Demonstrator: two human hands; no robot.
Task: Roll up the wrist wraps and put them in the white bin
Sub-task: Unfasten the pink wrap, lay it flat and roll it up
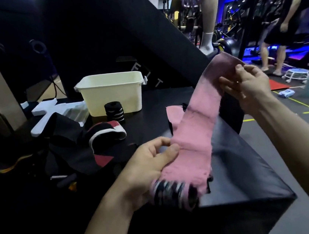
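Currently: left hand (151, 160) low, thumb and fingers pinching pink wrist wrap (195, 131) near its striped end | right hand (248, 85) raised, fingers gripping far end | white bin (112, 95) behind.

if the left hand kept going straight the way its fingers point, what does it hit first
The left hand points right, already pinching the pink wrist wrap; past that, probably just the black box top, though depth is unclear.

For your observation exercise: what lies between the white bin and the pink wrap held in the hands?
In the head view, a rolled black wrap stands against the white bin; past it, bare black tabletop reaches the pink wrap.
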